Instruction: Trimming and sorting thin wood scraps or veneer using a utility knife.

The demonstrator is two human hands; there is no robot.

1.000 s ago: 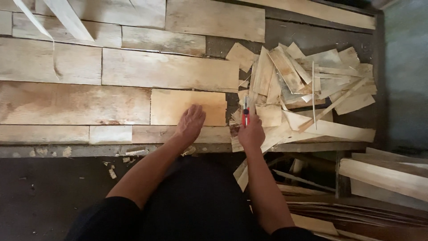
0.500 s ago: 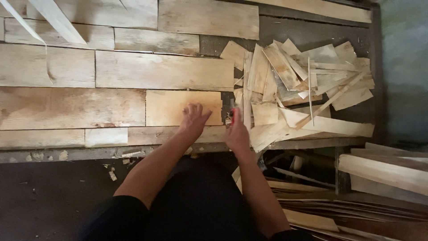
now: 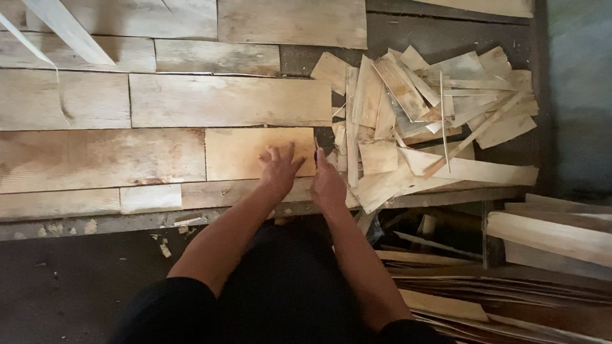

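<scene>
Left hand (image 3: pixel 278 167) splayed flat on veneer sheet (image 3: pixel 245 153); right hand's (image 3: pixel 327 183) grip clamped on knife (image 3: pixel 316 145) at its edge.

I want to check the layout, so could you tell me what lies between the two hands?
In the head view only the right end of the light veneer sheet shows between the left hand and right hand.

Heap of pale wood offcuts (image 3: pixel 433 121), stacked veneer strips (image 3: pixel 548 232), chips (image 3: pixel 162 245) on dark floor.
</scene>
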